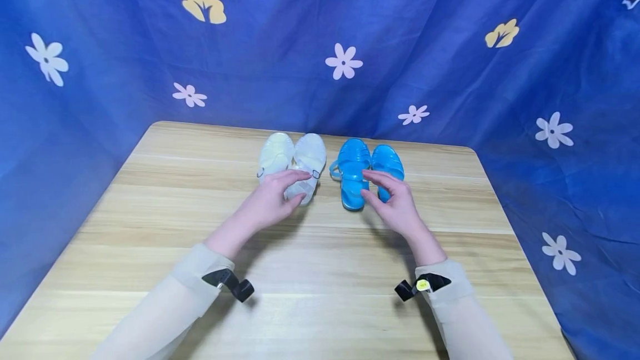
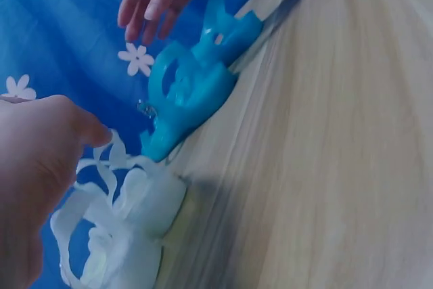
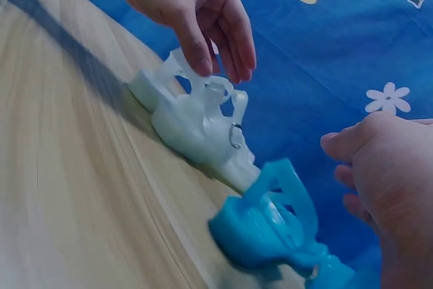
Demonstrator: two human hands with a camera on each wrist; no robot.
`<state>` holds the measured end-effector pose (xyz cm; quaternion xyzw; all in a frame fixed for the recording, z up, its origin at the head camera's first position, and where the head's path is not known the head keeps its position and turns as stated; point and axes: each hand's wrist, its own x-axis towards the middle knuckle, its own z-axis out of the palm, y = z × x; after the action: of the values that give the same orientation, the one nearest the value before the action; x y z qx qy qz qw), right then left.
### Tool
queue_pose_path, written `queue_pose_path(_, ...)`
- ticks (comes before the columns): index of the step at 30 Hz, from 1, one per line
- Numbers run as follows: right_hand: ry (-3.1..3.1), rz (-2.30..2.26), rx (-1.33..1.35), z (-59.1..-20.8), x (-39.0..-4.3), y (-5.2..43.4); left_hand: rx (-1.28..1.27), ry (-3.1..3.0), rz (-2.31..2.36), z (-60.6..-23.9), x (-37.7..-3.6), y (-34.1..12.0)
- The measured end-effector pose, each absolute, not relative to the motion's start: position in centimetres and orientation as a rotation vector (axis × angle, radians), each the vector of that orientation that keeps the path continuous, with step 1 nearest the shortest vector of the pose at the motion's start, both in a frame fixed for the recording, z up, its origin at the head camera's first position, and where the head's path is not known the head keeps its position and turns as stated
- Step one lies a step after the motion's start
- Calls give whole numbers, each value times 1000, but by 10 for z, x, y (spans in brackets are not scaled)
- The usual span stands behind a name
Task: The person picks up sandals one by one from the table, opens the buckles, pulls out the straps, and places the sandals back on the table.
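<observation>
Two white sandals (image 1: 311, 151) stand side by side at the far part of the table, their buckled straps raised. To their right is a pair of blue sandals (image 1: 354, 151), also side by side. My left hand (image 1: 272, 196) hovers over the white pair, thumb and fingers apart and relaxed. Above the blue pair, my right hand (image 1: 395, 201) hangs with fingers loosely bent and a gap to the thumb. In the right wrist view, nothing lies between the fingers of the right hand (image 3: 399, 174). Neither hand grips a sandal.
The wood-grain table (image 1: 320, 271) has rounded far corners. Behind it and at both sides hangs a blue curtain (image 1: 280, 43) with white and yellow flower prints. Black wrist mounts (image 1: 230, 283) sit on both sleeves.
</observation>
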<state>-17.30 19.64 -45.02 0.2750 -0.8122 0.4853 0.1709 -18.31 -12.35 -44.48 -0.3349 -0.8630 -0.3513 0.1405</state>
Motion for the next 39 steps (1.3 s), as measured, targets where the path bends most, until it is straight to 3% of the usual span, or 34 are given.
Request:
queue_pose_path(16,-2405,1409,865,-462,-189,129,-1121,-2589,-778,-448,-212,-144)
queue_pose_path(23,-2513,1215,825,-468,-198,104,-1187,-2569,-748,-452,-222,-142)
queue_pose_path(39,-2526,1094,689,-491,-213,88,-1172,-2603,-840,-453,-223,-143)
